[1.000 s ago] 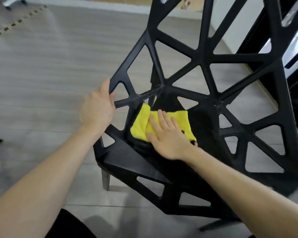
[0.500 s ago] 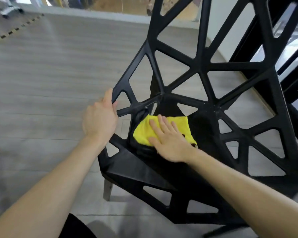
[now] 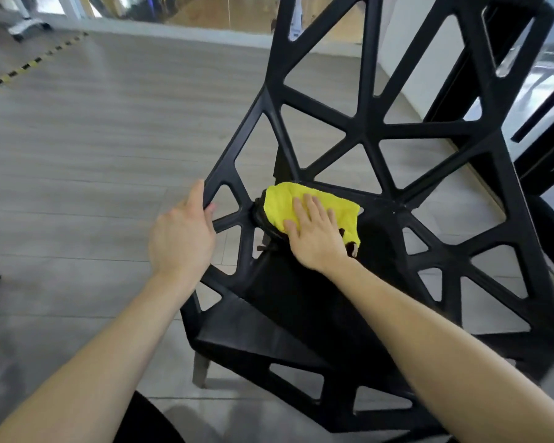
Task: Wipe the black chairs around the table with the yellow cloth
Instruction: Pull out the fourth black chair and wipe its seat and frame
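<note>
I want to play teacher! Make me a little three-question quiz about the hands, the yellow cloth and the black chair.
1. True or false: the right hand presses flat on the yellow cloth.
2. What does the left hand hold? A) the cloth B) a side bar of the black chair C) nothing
3. Fill in: the cloth lies at the back of the chair's ____, where it meets the backrest.

Key: 1 true; 2 B; 3 seat.
</note>
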A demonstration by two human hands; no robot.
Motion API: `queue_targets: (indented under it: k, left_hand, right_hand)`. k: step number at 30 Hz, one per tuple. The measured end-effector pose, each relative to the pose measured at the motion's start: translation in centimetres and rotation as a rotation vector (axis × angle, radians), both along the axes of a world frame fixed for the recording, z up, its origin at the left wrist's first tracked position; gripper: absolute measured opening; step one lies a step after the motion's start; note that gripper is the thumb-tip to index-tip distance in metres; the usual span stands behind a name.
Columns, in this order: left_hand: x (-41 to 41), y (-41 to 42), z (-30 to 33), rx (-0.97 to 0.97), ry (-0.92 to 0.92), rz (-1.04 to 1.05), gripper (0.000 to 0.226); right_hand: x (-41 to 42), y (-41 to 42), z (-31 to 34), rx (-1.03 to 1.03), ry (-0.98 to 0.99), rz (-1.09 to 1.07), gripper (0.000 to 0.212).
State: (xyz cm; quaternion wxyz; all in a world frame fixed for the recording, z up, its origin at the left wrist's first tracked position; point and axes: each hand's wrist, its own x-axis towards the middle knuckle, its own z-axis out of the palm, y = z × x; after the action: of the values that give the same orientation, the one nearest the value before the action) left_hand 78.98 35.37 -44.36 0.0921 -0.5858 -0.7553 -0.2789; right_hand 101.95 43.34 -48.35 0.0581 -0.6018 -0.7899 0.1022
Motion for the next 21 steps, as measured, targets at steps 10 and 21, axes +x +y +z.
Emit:
queue_targets:
  k: [10, 21]
  left_hand:
    - [0.1, -0.2, -0.9, -0.005, 0.017, 0.041, 0.041]
    - [-0.2, -0.3, -1.0, -0.008, 0.07, 0.032, 0.04]
  right_hand:
    - [2.9, -0.7, 0.5, -0.034, -0.012, 0.079, 0.068]
    - [15.0, 1.7, -0.4, 0.076, -0.19, -0.198, 0.082]
